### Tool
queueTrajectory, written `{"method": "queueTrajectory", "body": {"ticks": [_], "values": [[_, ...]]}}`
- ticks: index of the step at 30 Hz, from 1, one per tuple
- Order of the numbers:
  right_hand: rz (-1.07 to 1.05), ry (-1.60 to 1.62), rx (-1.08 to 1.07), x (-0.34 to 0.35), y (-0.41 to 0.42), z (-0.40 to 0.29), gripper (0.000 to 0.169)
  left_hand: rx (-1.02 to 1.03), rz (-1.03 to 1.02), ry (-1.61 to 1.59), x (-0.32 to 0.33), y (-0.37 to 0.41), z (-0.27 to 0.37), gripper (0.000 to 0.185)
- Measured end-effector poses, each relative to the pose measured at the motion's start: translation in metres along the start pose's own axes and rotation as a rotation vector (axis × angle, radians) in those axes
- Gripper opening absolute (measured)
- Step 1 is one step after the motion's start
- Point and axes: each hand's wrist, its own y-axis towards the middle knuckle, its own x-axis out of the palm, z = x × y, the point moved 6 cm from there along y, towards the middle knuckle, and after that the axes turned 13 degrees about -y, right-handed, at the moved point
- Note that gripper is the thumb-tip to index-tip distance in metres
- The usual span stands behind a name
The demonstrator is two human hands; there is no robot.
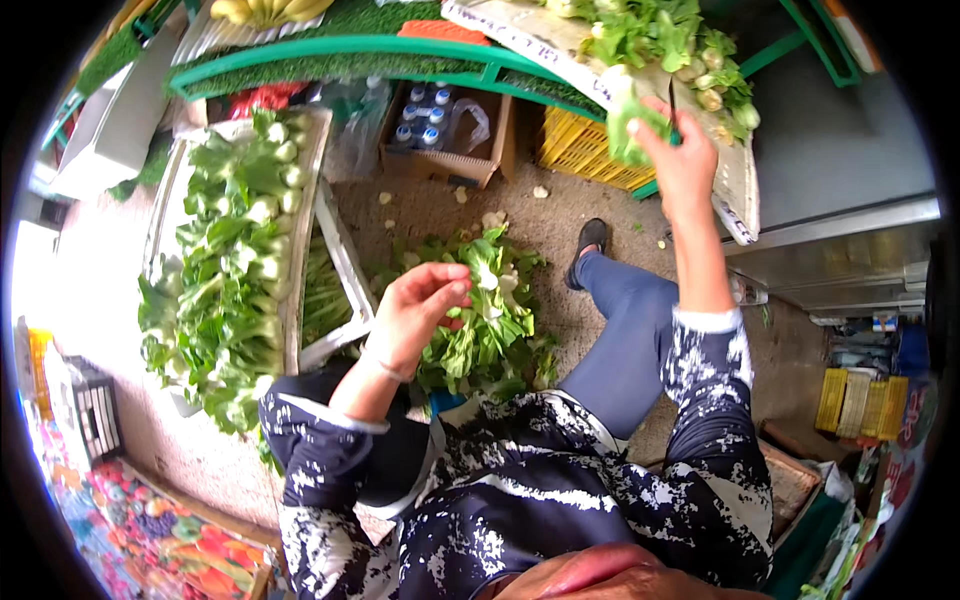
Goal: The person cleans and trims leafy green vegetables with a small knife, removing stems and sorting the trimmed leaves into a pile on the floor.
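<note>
My right hand [681, 154] is closed around a small knife [672, 101] with a dark blade and a green handle; a leafy green vegetable piece [628, 131] is at its fingertips, over the edge of a white foam tray [739, 184]. More leafy heads with pale bases [660, 37] lie on that tray. My left hand [420, 311] hangs with bent fingers above a heap of loose green leaves [480, 330] between my legs; nothing shows in its grip. To the left, rows of leafy greens with pale stalks [232, 262] fill another tray [311, 210].
A green metal frame [360, 46] crosses the top. Under it stand a cardboard box [461, 166] with capped bottles [427, 112] and a yellow plastic crate [592, 150]. A steel counter [832, 217] is on the right, a black crate [94, 412] at the left. Leaf scraps dot the floor.
</note>
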Motion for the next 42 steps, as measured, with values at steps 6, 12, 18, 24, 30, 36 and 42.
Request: {"method": "queueTrajectory", "body": {"ticks": [6,12,18,24,30,36,42], "values": [[-0.350,0.183,-0.223,0.085,-0.138,-0.004,0.025,0.095,-0.057,-0.084,0.016,0.028,-0.011,0.040],[-0.442,0.236,-0.385,0.109,-0.161,-0.013,0.027,0.105,-0.017,-0.081,-0.016,0.029,-0.021,0.036],[-0.699,0.512,0.117,0.131,-0.160,0.014,0.045,0.167,-0.041,0.069,-0.022,0.040,-0.030,0.036],[-0.773,0.409,-0.032,0.137,-0.169,0.007,0.055,0.120,-0.153,0.181,-0.018,0.044,-0.035,0.039],[-0.789,0.362,-0.064,0.140,-0.169,0.011,0.049,0.091,-0.191,0.305,-0.017,0.039,-0.032,0.028],[-0.898,0.502,0.052,0.142,-0.175,0.016,0.038,-0.010,-0.289,0.294,-0.021,0.034,-0.032,0.029],[-1.108,0.848,0.380,0.146,-0.185,0.037,0.031,-0.106,-0.338,0.179,-0.022,0.032,-0.035,0.035]]}}
